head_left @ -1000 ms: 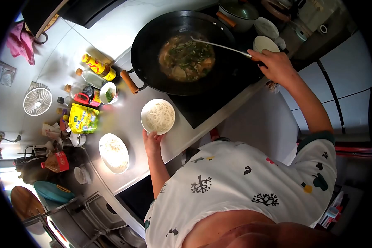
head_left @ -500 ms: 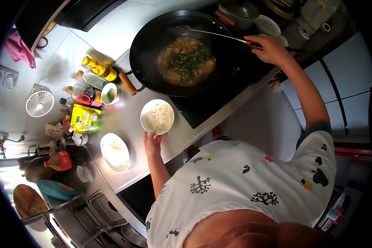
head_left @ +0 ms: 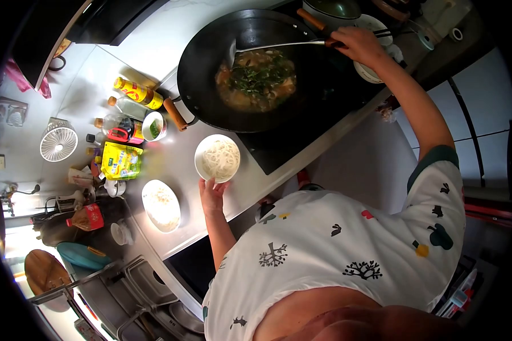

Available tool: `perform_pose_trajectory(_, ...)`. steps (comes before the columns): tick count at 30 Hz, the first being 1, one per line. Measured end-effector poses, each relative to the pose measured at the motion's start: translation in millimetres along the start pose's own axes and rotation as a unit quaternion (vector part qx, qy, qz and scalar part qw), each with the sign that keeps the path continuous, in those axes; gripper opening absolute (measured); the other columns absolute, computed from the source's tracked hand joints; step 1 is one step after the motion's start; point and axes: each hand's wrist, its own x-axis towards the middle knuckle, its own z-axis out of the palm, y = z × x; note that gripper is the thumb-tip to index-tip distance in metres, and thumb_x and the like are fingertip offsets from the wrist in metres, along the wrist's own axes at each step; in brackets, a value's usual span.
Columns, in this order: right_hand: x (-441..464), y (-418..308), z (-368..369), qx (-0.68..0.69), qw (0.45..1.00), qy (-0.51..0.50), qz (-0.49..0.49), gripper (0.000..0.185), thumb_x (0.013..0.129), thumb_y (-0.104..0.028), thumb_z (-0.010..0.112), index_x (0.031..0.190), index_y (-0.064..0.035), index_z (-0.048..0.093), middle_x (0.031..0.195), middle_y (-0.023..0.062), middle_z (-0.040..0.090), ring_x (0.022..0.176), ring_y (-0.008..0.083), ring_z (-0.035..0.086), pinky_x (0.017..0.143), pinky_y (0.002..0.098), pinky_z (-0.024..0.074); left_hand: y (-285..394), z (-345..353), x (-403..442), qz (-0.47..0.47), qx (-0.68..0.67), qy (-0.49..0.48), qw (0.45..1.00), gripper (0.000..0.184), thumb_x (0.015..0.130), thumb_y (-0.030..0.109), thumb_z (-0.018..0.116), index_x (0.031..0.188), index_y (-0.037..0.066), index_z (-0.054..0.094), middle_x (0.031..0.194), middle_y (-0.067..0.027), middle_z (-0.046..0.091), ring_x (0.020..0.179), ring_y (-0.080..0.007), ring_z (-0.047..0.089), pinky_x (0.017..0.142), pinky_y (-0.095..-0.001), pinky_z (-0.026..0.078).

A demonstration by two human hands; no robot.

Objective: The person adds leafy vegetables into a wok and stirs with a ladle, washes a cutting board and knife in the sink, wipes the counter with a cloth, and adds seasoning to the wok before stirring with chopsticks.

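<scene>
My right hand (head_left: 359, 45) is closed round the wooden handle of a metal spatula (head_left: 279, 45). The spatula reaches over a large black wok (head_left: 194, 74), its blade by the far left edge of the food. In the wok lies a brothy stew (head_left: 256, 82) topped with chopped green leaves. My left hand (head_left: 213, 196) grips the near rim of a white bowl (head_left: 198, 162), thumb on the edge. White noodle-like strands (head_left: 222, 158) fill this bowl, which is at the counter beside the wok; whether it is lifted, I cannot tell.
A white oval dish (head_left: 161, 219) stands left of the bowl. Sauce bottles (head_left: 137, 92), a yellow pouch (head_left: 121, 161) and a small cup with greens (head_left: 153, 126) line the back. A lidded pot (head_left: 333, 8) is right of the wok; a sink (head_left: 148, 281) lies lower left.
My right hand has moved up and slightly left. The spatula blade has swung left and down to the edge of the stew. My left hand stays on the bowl.
</scene>
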Motion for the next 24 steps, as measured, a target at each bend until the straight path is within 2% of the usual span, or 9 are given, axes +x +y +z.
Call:
perform_pose_trajectory(3, -3.4, 6.1, -1.6, -0.038, 0.998, 0.047, 0.007, 0.028, 0.077, -0.015, 0.073, 0.099, -0.0137, 0.055, 0.084, 0.0035, 0.055, 0.08, 0.0239, 0.06, 0.062, 0.0365, 0.0484, -0.5, -0.4, -0.5, -0.005, -0.017, 0.008, 1.0, 0.039, 0.091, 0.005, 0.051, 0.127, 0.004, 0.038, 0.118, -0.0175, 0.055, 0.094, -0.032, 0.064, 0.072, -0.0372, 0.059)
perform_pose_trajectory(9, -7.5, 18.4, 22.2, -0.131, 0.991, 0.027, 0.012, 0.045, 0.073, -0.015, 0.076, 0.111, -0.0127, 0.053, 0.097, 0.0051, 0.053, 0.092, 0.0232, 0.058, 0.069, 0.0342, 0.0498, -0.9, -0.8, -0.6, -0.003, -0.017, -0.002, 1.0, 0.036, 0.091, 0.006, 0.052, 0.125, 0.004, 0.039, 0.117, -0.0165, 0.055, 0.093, -0.0314, 0.064, 0.072, -0.0372, 0.058)
perform_pose_trajectory(12, -14.6, 18.9, 31.4, -0.104, 0.993, -0.027, 0.05, 0.052, 0.068, -0.019, 0.08, 0.112, -0.0105, 0.053, 0.099, 0.0062, 0.053, 0.094, 0.0236, 0.057, 0.071, 0.0338, 0.0502, -1.7, -1.0, -0.8, -0.001, -0.018, 0.0, 1.0, 0.036, 0.091, 0.006, 0.052, 0.125, 0.004, 0.039, 0.117, -0.0161, 0.055, 0.093, -0.0313, 0.064, 0.072, -0.0372, 0.058)
perform_pose_trajectory(15, -18.4, 20.5, 26.9, -0.063, 0.997, -0.019, 0.041, 0.055, 0.066, -0.025, 0.081, 0.11, -0.0095, 0.053, 0.099, 0.0059, 0.052, 0.09, 0.0241, 0.058, 0.069, 0.0341, 0.05, -2.1, -2.0, -0.4, -0.002, -0.019, -0.003, 1.0, 0.035, 0.091, 0.006, 0.051, 0.124, 0.004, 0.039, 0.117, -0.0158, 0.056, 0.094, -0.0316, 0.064, 0.073, -0.037, 0.058)
perform_pose_trajectory(21, -22.6, 19.8, 6.4, -0.01, 0.995, -0.095, 0.013, 0.044, 0.077, -0.044, 0.07, 0.098, -0.0075, 0.058, 0.09, 0.0069, 0.055, 0.072, 0.0244, 0.06, 0.06, 0.0353, 0.0486, -0.1, 0.3, -1.7, 0.0, -0.015, -0.008, 1.0, 0.035, 0.091, 0.007, 0.051, 0.125, 0.004, 0.039, 0.118, -0.0158, 0.056, 0.096, -0.0313, 0.064, 0.072, -0.0359, 0.059)
perform_pose_trajectory(24, -22.0, 15.7, 9.9, 0.018, 0.995, -0.081, 0.055, 0.037, 0.081, -0.042, 0.067, 0.092, -0.0077, 0.059, 0.084, 0.0054, 0.055, 0.072, 0.0255, 0.059, 0.06, 0.0367, 0.047, 0.6, -0.6, -0.8, 0.0, -0.008, -0.012, 1.0, 0.036, 0.092, 0.007, 0.05, 0.126, 0.003, 0.038, 0.118, -0.0163, 0.055, 0.096, -0.0311, 0.064, 0.071, -0.035, 0.059)
